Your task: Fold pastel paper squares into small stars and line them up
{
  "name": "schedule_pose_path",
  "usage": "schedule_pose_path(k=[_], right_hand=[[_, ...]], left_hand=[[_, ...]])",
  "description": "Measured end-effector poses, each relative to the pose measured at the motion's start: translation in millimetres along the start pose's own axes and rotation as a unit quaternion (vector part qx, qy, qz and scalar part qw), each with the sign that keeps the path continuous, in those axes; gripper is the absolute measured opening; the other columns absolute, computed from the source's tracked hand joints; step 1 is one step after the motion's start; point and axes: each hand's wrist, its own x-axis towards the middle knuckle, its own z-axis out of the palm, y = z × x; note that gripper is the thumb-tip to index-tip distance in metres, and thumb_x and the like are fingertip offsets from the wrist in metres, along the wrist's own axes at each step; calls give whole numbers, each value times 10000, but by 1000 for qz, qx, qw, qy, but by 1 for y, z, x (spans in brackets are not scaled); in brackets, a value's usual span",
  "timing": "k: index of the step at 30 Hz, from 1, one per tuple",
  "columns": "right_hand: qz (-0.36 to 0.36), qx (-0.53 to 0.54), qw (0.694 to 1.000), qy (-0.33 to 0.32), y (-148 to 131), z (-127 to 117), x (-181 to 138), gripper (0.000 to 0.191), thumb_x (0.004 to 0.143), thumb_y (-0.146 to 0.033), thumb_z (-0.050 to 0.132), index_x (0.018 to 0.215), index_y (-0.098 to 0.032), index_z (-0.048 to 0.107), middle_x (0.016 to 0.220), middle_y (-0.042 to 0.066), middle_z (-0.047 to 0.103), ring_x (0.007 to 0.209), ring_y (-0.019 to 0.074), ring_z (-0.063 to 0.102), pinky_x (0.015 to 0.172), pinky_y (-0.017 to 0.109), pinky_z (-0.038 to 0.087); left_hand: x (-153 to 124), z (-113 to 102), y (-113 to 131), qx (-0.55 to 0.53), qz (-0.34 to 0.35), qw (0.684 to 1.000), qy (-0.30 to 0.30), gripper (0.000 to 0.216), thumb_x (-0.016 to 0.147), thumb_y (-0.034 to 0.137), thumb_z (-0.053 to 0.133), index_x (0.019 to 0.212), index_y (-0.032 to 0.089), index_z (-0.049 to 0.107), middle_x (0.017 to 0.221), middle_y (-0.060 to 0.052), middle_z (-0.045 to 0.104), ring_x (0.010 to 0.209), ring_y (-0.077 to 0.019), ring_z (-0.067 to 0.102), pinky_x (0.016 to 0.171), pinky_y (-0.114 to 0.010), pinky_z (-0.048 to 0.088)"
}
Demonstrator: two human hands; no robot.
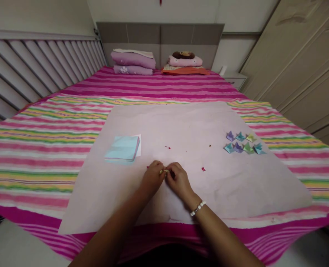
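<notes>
My left hand (154, 174) and my right hand (178, 178) meet near the middle of a large pale sheet (209, 200). Between the fingertips of both is a small yellowish folded paper piece (163, 171), mostly covered by the fingers. Both hands are closed in a pinch. A tiny red bit (147, 167) shows just beside the left hand. Left of the hands lies a stack of light-blue paper squares (122, 147), with pink and white edges showing below. To the far right, several folded origami pieces (238, 147) in purple, teal and green stand in two rows.
Small red scraps (203, 169) and a thin red-tipped bit (168, 147) lie on the sheet. A striped bedspread (42, 148) spreads underneath. Folded purple bedding (133, 63) and another pile with a pink pillow (185, 61) sit by the headboard (159, 35). A slatted rail (42, 66) runs along the left.
</notes>
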Motion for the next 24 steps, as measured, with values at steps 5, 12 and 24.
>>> schedule_pose_path(k=[5,12,24], right_hand=[[-21,22,999,-19,0,-6,0,242,776,-29,471,907,-194,591,925,70,590,867,209,582,775,338,502],[-33,26,999,-22,0,-10,0,271,782,-26,460,914,-205,615,959,72,598,882,211,594,787,344,512],[-33,31,999,-13,2,-3,-2,200,852,-79,505,902,-196,659,947,83,625,860,187,609,772,322,522]], left_hand=[[-1,-2,0,5,13,1000,-3,146,791,78,538,706,190,578,848,-44,593,837,-192,573,765,-333,479],[0,3,-5,-8,28,999,25,158,762,37,548,721,190,559,777,-46,605,805,-209,587,768,-357,490],[-3,8,-14,-13,24,998,51,160,740,33,551,720,187,585,910,-78,644,910,-210,617,794,-375,542]])
